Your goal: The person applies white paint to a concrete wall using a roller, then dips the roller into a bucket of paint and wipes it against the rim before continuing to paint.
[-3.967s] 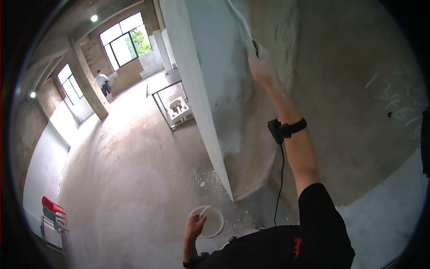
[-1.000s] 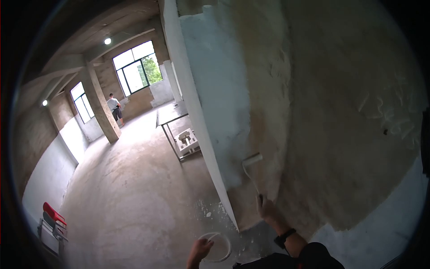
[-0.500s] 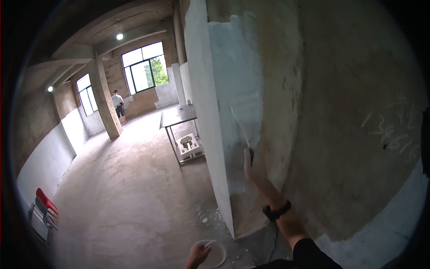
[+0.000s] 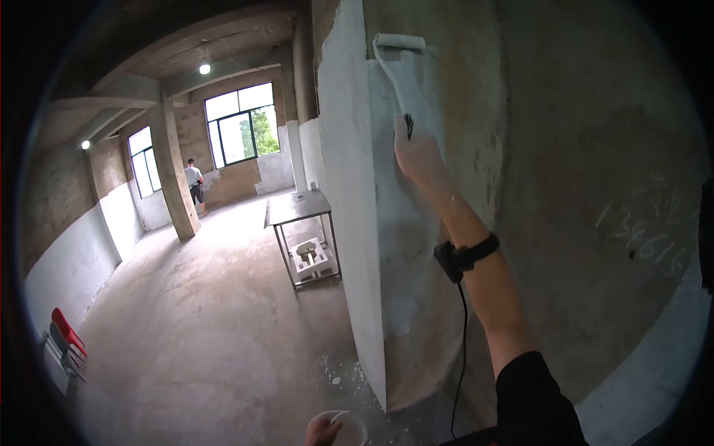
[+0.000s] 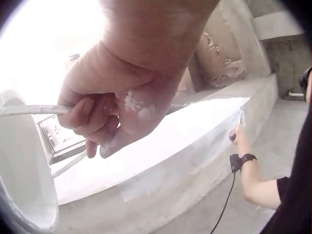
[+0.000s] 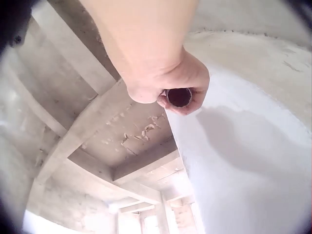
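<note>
My right hand (image 4: 420, 157) grips the handle of a paint roller (image 4: 400, 42), its fingers wrapped round it. The white roller head lies against the wall face (image 4: 409, 260) at the upper border of a pale wet coat. In the right wrist view the round hollow end of the roller handle (image 6: 179, 97) pokes out of my fist. Low in the head view my left hand (image 4: 323, 431) holds a white bucket (image 4: 365, 431) by its handle. The left wrist view shows my curled fingers round the bucket handle (image 5: 34, 110), with white smears on the hand.
A metal table (image 4: 299, 208) with a white moulded piece (image 4: 309, 256) on its lower shelf stands past the wall corner. Stacked chairs (image 4: 68, 334) are at far left. Another person (image 4: 195, 182) is near the far window. A black cable (image 4: 462, 357) hangs from my right wrist.
My right hand has gone from low on the wall up to the top of the pale strip, taking the roller along. My left hand keeps hold of the bucket, now lower in view.
</note>
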